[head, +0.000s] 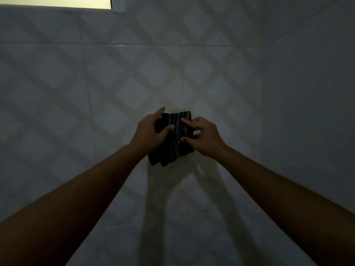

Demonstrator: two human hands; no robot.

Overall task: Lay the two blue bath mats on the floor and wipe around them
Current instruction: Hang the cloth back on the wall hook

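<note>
Grip by L hand [150, 132], R hand [204, 136], cloth [171, 152] long-axis near-upright

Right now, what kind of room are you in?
Probably a bathroom: pale criss-cross tiles cover the surfaces around, and the left hand and right hand hold a dark striped cloth, likely for wiping.

Cloth [172, 152] sits between left hand [150, 132] and right hand [204, 136], before the wall [115, 73].

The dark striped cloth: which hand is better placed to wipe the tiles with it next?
Probably the left hand: it grips the dark striped cloth with thumb across it, whereas the right hand only pinches it with fingertips.
</note>
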